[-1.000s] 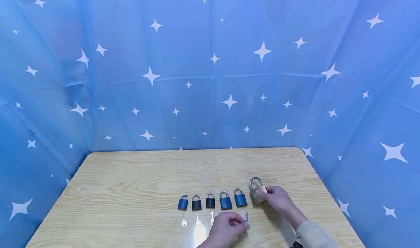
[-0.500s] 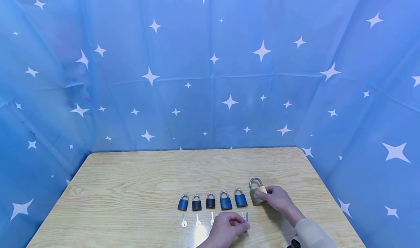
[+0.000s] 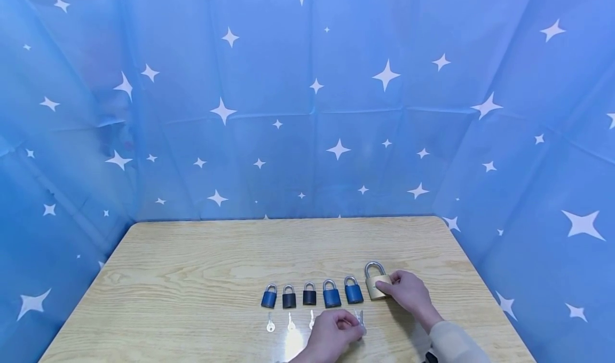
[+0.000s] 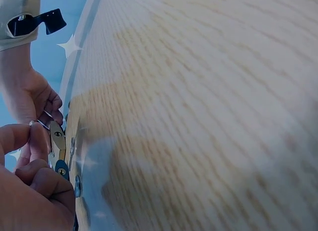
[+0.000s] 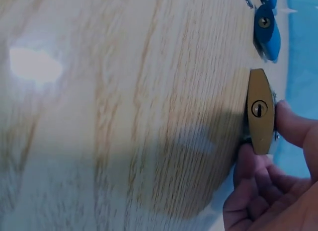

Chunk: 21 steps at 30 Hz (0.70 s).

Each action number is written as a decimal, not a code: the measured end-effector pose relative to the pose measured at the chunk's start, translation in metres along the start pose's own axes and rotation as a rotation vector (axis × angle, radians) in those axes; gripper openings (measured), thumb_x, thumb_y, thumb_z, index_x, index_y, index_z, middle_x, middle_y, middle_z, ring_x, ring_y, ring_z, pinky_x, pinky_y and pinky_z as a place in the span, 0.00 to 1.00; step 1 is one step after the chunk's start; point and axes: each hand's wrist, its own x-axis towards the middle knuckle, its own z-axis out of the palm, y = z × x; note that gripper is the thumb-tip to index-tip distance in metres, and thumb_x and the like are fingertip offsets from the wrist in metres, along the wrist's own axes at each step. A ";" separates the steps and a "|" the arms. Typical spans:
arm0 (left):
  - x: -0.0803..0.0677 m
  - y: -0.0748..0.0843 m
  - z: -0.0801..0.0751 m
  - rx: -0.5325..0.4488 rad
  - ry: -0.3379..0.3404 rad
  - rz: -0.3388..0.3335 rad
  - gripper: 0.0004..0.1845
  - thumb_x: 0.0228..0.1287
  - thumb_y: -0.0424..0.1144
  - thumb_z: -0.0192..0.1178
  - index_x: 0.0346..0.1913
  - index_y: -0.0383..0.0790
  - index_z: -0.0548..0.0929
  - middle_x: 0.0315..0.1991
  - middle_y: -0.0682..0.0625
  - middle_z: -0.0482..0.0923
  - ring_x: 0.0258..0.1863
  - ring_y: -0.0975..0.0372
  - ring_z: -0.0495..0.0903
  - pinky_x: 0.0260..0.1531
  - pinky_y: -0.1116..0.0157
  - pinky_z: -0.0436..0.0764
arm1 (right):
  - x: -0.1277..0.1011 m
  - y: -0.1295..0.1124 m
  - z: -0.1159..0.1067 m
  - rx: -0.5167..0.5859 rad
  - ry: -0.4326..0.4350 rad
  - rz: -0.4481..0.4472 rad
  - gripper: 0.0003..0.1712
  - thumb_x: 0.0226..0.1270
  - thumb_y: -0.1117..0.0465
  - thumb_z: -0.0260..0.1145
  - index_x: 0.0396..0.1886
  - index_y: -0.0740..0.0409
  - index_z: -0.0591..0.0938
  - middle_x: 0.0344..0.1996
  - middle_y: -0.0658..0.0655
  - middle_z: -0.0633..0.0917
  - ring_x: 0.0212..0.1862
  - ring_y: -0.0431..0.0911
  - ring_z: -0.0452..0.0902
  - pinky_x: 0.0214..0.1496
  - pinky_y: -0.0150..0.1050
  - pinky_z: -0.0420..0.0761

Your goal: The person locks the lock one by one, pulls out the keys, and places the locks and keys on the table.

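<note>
My right hand [image 3: 411,294] grips a large brass padlock [image 3: 377,286] at the right end of a row of padlocks, with the thumb on its face. In the right wrist view the padlock's keyhole [image 5: 259,109] faces the camera. My left hand [image 3: 332,333] is just in front of the row and pinches a small silver key [image 3: 362,323] between thumb and fingers. Most of that key is covered by the fingertips. Beside it another key [image 3: 357,315] lies on the table. The key and the brass padlock are apart.
Left of the brass padlock stand several smaller ones, including a blue padlock [image 3: 353,290] and a black padlock [image 3: 309,294]. Loose keys, such as a silver key [image 3: 270,323], lie before them on the wooden table [image 3: 192,277]. A blue star-patterned curtain [image 3: 288,112] encloses the table.
The brass padlock has turned slightly in my right hand, so its face looks lighter and more frontal. My left hand stays almost still with the key.
</note>
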 end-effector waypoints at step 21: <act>0.013 0.015 0.020 0.196 0.051 0.082 0.06 0.53 0.43 0.71 0.25 0.48 0.85 0.19 0.64 0.77 0.20 0.76 0.70 0.22 0.74 0.68 | 0.001 -0.001 -0.001 -0.046 -0.005 0.012 0.21 0.57 0.43 0.70 0.26 0.56 0.77 0.20 0.50 0.76 0.25 0.43 0.68 0.28 0.35 0.64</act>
